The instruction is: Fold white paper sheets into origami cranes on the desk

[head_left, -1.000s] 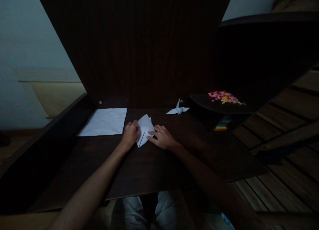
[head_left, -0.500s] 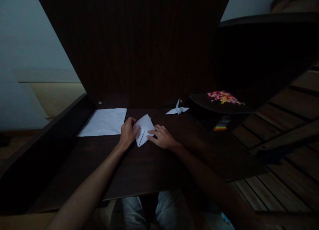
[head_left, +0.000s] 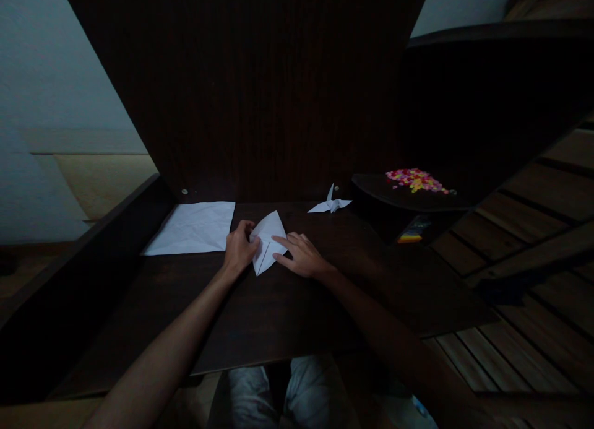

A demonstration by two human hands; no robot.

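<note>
A folded white paper lies at a slant on the dark desk, its flaps meeting along a dark line near its lower point. At its left edge, my left hand is closed on the paper, thumb on top and the other fingers curled behind. My right hand rests on the right side, index finger and thumb spread apart over the paper. Beyond my right hand stands a white origami crane. Left of my left hand lies a flat, creased white sheet.
Small pink, red and yellow pieces are heaped on a rounded shelf at the right. Below it shows a dark item with a yellow-orange stripe. A raised side panel bounds the desk on the left, a tall back panel behind.
The right index finger has moved slightly up and farther over the paper. The paper's upper edges sit closer together at the tip. My left hand has barely moved.
</note>
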